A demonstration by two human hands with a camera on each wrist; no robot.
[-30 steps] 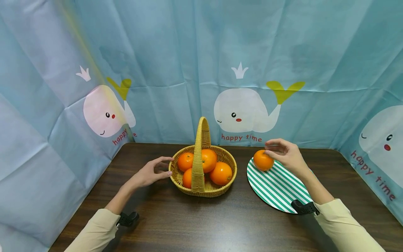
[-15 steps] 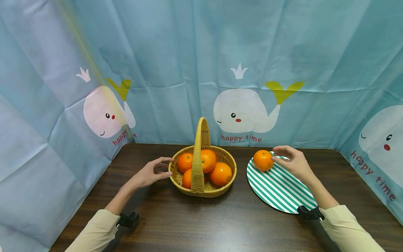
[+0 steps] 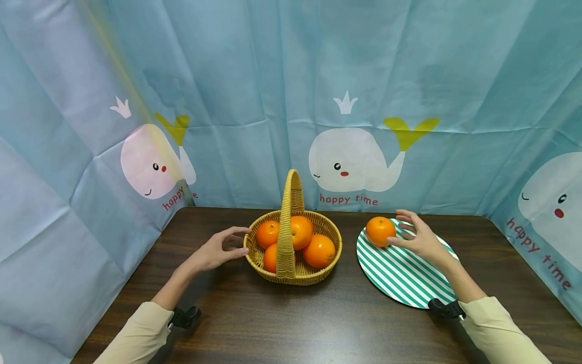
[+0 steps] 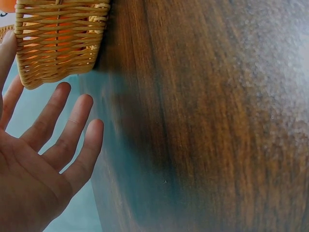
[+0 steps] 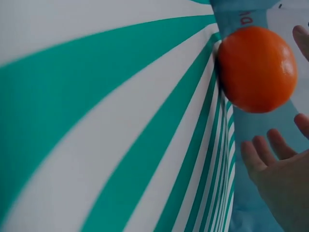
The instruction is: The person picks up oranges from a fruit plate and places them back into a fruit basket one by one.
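A yellow woven basket (image 3: 260,271) with a tall arched handle stands in the middle, holding several oranges (image 3: 320,251). My left hand (image 3: 215,252) has its fingertips right at the basket's left rim. The left wrist view shows this hand's other fingers (image 4: 79,112) extended below the wicker wall (image 4: 60,48). One orange (image 3: 380,231) sits by itself at the far left edge of a round green-and-white striped placemat (image 3: 404,274). Just right of that orange is my right hand (image 3: 423,243), thumb and fingers spread apart. In the right wrist view a gap shows between the fingers and the orange (image 5: 258,70).
Everything stands on a dark brown wooden table (image 3: 313,323). A light blue curtain (image 3: 245,91) printed with whales hangs along the table's back and both sides. Each wrist wears a black band, such as the right one (image 3: 445,309).
My right hand has drawn back to the right from the lone orange, its thumb and fingers now wider apart. The orange stays on the placemat. My left hand keeps its place at the basket.
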